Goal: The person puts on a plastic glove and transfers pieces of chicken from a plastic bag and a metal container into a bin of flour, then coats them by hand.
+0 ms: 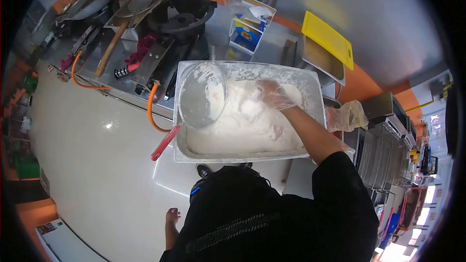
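Note:
My right hand (275,95), in a clear plastic glove, reaches into a large white tub (247,157) of white flour (233,138). Its fingers point down at a flour-coated lump (251,108); whether they grip it I cannot make out. Inside the tub at the left rests a round sieve (203,96) dusted with flour, its red handle (165,143) sticking out over the near left corner. My left hand (173,215) hangs low beside my body, away from the tub, with its fingers curled and nothing visible in them.
Behind the tub stand a black burner (182,17), a wooden-handled strainer (112,51) and a white rack with a blue box (246,35). An orange hose (152,109) curves down at the left. To the right are a yellow board (327,39), a plastic bag (352,116) and wire baskets (383,157).

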The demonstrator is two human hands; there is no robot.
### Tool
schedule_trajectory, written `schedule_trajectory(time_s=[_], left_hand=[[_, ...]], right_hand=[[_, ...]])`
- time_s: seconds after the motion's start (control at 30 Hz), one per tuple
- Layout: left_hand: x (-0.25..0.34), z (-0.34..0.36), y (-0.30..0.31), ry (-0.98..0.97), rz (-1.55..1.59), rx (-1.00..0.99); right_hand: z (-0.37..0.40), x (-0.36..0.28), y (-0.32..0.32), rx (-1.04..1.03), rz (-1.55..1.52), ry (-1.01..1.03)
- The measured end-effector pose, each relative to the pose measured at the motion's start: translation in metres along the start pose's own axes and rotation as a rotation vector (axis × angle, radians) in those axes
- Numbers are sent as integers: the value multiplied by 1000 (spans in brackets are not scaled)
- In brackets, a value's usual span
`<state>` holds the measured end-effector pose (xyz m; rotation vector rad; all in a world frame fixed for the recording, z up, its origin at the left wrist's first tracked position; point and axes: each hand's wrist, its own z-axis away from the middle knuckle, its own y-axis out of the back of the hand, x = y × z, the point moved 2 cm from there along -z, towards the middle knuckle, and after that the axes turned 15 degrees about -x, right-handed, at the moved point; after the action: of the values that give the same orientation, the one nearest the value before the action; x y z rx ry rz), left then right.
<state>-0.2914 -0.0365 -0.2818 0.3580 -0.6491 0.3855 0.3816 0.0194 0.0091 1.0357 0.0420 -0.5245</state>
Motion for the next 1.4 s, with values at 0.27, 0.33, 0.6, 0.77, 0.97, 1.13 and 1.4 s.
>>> schedule_trajectory(time_s=[0.27,0.33,0.6,0.77,0.97,1.13,1.4], left_hand=[[22,14,-5,304,341,102],[6,9,-4,171,234,90],[13,14,-3,270,478,176],[10,34,-15,286,398,163],[1,50,-23,317,276,63],[-40,33,-18,256,503,27],[18,22,1,212,167,82]], right_hand=[[39,-7,-35,1,105,351],[54,-26,-54,-93,234,498],[37,-86,-96,-215,653,558],[-8,-107,-116,-86,477,981],[-26,-155,-127,-92,535,1018],[-26,-130,-136,-51,393,1027],[35,-38,-38,-476,-119,225]])
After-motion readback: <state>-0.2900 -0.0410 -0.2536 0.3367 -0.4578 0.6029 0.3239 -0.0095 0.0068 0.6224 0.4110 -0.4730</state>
